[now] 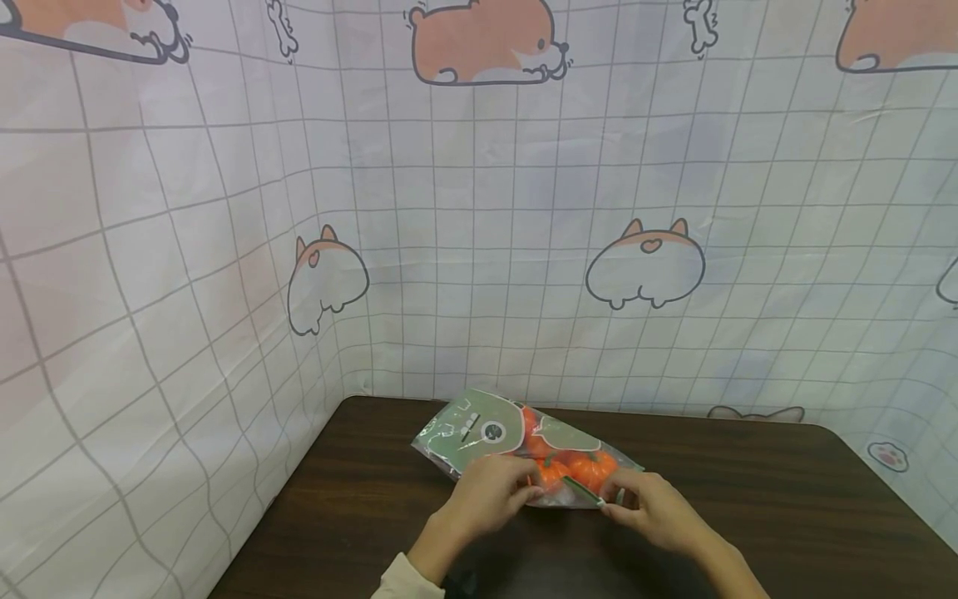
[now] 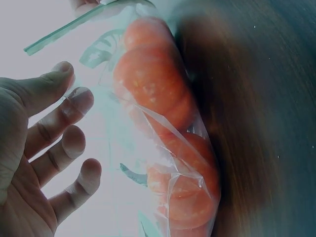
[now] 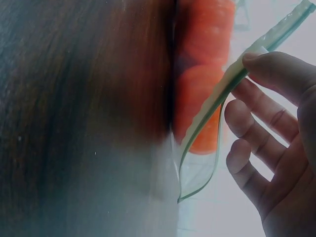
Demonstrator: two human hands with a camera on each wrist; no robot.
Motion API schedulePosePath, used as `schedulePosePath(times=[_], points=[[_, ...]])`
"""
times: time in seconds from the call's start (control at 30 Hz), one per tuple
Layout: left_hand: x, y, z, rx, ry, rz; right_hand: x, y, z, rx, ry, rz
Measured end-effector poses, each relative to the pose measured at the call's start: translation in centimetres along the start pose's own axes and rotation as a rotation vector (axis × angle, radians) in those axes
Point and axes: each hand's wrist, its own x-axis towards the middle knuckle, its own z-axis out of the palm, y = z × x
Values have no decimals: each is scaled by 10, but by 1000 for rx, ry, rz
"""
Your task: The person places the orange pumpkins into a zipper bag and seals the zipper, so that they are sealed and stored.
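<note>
A clear zip bag (image 1: 486, 433) with a green printed panel lies on the dark table, holding several orange pumpkin-shaped pieces (image 1: 591, 471). My left hand (image 1: 490, 492) is at its front edge, thumb and forefinger close together on what looks like clear film; the other fingers (image 2: 74, 143) are loosely bent. With thumb and forefinger, my right hand (image 1: 654, 506) pinches the green zip strip (image 3: 217, 96) near a whitish piece. Below that grip, in the right wrist view, the strip parts into a gaping loop. Glare washes out much of the bag (image 2: 168, 123) in the left wrist view.
The dark wooden table (image 1: 337, 499) reaches back to a pale gridded cloth backdrop (image 1: 479, 291) with dog drawings. More cloth hangs along the left and right sides.
</note>
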Motion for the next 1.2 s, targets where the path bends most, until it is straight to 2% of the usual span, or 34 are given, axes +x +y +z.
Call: schedulePosePath(times=[0.5, 1.2], points=[[-2, -4, -3, -45, 16, -3, -2, 2, -3, 8, -11, 28], [-2, -8, -10, -88, 12, -53, -3, 6, -5, -7, -8, 26]])
